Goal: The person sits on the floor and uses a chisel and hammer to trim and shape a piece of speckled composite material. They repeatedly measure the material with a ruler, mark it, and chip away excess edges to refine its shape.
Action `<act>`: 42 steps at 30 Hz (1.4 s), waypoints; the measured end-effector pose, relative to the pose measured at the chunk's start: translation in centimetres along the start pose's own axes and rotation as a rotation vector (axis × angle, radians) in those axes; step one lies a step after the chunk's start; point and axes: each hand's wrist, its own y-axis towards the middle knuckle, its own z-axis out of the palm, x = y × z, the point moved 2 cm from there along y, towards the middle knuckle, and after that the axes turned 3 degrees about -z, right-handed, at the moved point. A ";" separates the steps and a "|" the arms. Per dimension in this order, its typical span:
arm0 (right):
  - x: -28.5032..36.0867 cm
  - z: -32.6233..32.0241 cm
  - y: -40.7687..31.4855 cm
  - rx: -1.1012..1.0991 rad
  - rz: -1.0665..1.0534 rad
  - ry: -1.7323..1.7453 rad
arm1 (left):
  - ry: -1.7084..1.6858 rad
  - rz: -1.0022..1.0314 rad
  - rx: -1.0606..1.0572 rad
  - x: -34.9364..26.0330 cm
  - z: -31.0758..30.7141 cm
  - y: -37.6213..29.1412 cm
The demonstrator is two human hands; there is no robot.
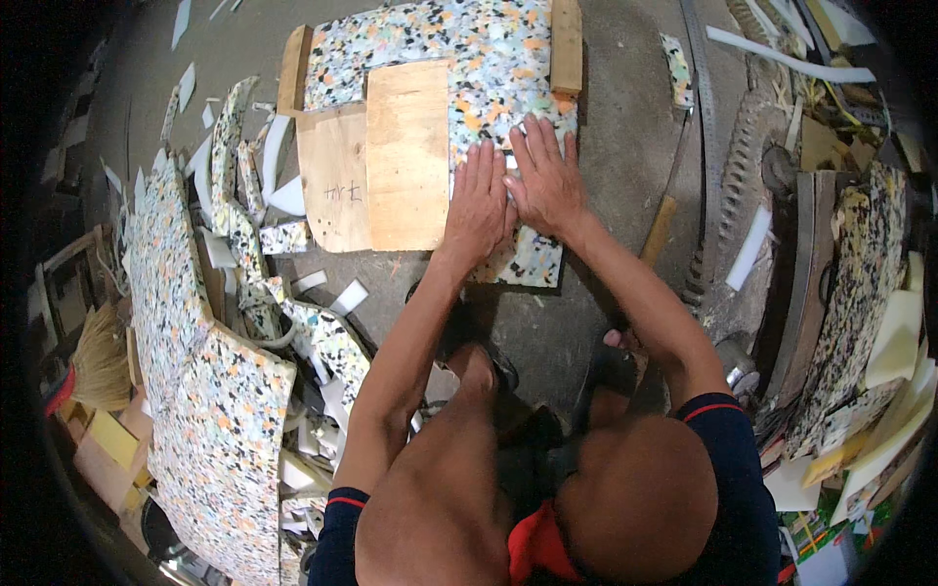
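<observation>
Both palms press down near the lower right of a multicoloured rebonded foam sheet [498, 44]. My left hand [478, 194] lies with fingers extended, its edge beside a pale plywood panel [407, 154]. My right hand [546, 172] rests just right of it, fingers slightly spread, the thumb near my left hand. Between and under the hands, small parts of something white show. Left of the panel is a second plywood piece [333, 176] with handwriting and a rounded lower corner. Wooden blocks stand at the foam's upper left [294, 69] and upper right [566, 47]. A foam piece [524, 260] shows below my wrists.
Large rebonded foam sheets [220, 410] and offcuts [352, 297] lie at the left, beside a straw broom [102, 359]. To the right are a long blade with a wooden handle [659, 228], a metal straightedge [707, 146], a wooden beam [806, 286] and stacked foam scraps [854, 293].
</observation>
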 end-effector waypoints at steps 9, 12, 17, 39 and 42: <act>4.0 0.5 0.1 -0.026 -0.101 -0.011 | -0.221 -0.422 -0.223 7.5 -7.5 -8.9; 4.4 0.8 1.1 -0.021 -0.125 -0.057 | 0.028 -0.269 0.054 6.7 -8.0 -11.1; 9.0 1.7 -3.7 0.091 -0.083 -0.085 | 0.263 -0.193 0.127 6.8 -5.0 -12.2; 7.9 -4.8 -4.7 0.243 -0.301 0.126 | 0.169 0.035 -0.014 5.8 -9.6 -9.0; 5.2 -12.7 -0.9 0.105 -0.491 0.227 | 0.129 0.121 -0.138 0.4 -19.5 -6.1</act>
